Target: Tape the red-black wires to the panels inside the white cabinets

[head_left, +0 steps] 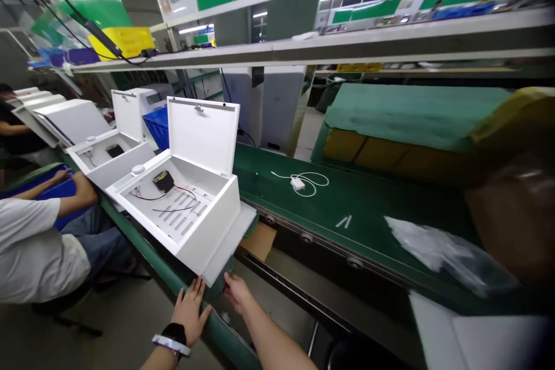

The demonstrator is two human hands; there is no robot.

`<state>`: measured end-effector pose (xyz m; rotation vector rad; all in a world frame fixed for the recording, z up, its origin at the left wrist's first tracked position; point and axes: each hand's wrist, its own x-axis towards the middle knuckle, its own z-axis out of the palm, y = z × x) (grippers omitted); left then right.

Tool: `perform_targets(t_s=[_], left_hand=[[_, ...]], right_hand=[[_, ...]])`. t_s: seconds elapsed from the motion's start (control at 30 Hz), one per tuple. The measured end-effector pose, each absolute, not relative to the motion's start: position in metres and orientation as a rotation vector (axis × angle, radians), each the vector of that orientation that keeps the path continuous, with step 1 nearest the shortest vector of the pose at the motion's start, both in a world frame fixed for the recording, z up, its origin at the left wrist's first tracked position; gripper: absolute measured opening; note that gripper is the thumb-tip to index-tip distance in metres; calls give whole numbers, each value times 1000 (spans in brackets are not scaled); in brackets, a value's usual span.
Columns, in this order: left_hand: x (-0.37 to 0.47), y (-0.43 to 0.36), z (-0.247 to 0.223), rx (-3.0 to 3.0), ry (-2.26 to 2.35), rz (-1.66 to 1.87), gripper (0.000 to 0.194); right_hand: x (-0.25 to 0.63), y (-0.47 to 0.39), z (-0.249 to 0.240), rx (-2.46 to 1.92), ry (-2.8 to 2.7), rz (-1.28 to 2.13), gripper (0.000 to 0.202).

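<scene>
An open white metal box (191,208) with a raised lid stands on the near edge of the green conveyor belt (347,202). A small black part and red and black wires lie inside it. My left hand (189,312), with a dark wristband, lies flat against the box's lower front corner. My right hand (236,293) reaches under the white panel that juts from the box's near corner, its fingers curled at the edge. Whether it grips the panel is hard to tell.
More open white boxes (108,153) line the belt to the left, where a seated person in a white shirt (39,248) reaches into a blue bin. A white cable with an adapter (299,183), a clear plastic bag (446,251) and a green-covered stack (411,115) sit to the right.
</scene>
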<state>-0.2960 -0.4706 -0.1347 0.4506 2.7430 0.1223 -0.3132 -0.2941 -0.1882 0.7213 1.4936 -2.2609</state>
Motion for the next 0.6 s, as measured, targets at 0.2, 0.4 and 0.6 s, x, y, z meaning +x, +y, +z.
perform_targets(t_s=[0.2, 0.4, 0.6], left_hand=[[-284, -461, -131, 462, 2698, 138, 69], [-245, -442, -123, 694, 2569, 218, 66], [-217, -418, -127, 1055, 2360, 263, 57]], right_hand=[[-310, -299, -180, 894, 1436, -2278, 37], [-257, -258, -182, 936, 1424, -2321, 29], [-177, -200, -182, 1216, 1828, -2076, 22]])
